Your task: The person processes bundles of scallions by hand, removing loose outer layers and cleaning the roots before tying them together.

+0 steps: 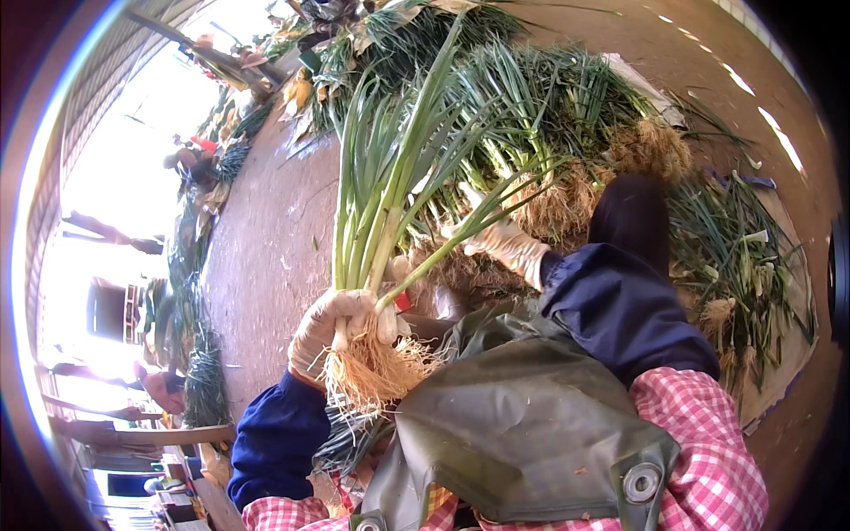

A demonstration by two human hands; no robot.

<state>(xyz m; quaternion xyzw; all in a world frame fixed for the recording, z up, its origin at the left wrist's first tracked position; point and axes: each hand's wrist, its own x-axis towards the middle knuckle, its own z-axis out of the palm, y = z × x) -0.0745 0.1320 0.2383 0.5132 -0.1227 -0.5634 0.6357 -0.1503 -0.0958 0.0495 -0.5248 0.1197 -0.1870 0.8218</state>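
Note:
My left hand (315, 338), in a pale glove, is closed around a bunch of green onions (358, 234) just above the roots. The bunch stands nearly upright, its long green leaves fanning upward and its tan roots (367, 365) hanging below my fingers. One leaf bends off to the right, across my right hand (512, 248). That hand, also gloved, is stretched toward the pile of green onions (553, 97) with its fingers apart; part of them is behind the leaf. Whether it touches the leaf or the pile, I cannot tell.
An olive-green apron (522, 416) covers my lap. Trimmed leaves and stalks (739, 265) lie on a sheet at the right. More green onions (205, 380) line the left side, and further bundles lie at the back on the brown floor (266, 239).

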